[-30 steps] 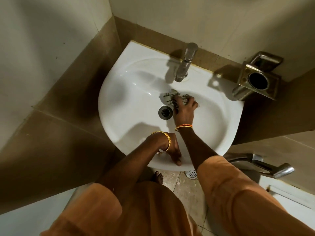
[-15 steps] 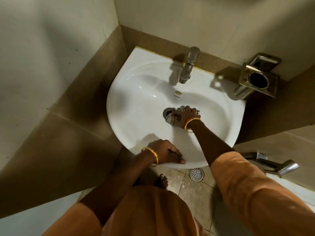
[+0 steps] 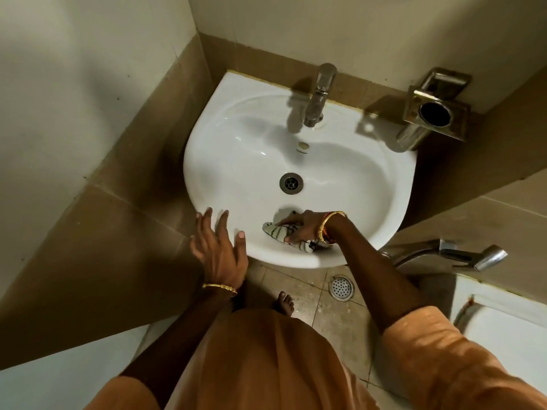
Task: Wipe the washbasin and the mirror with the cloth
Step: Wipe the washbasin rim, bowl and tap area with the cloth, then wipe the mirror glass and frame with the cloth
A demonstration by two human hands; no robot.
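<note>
One washbasin (image 3: 242, 149), one cloth (image 3: 281, 232), two hands.

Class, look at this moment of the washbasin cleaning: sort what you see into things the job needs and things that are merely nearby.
Part of the job:
washbasin
cloth, pressed on the near inner wall by the right hand
left hand, open at the front rim

Merely nearby:
tap
steel wall holder
hand sprayer
floor drain

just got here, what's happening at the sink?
A person is wiping the white washbasin. The right hand presses a striped cloth against the inside of the bowl near the front rim, on the near side of the drain. The left hand is spread open at the front-left edge of the basin, holding nothing. The tap shows no running water. No mirror is in view.
</note>
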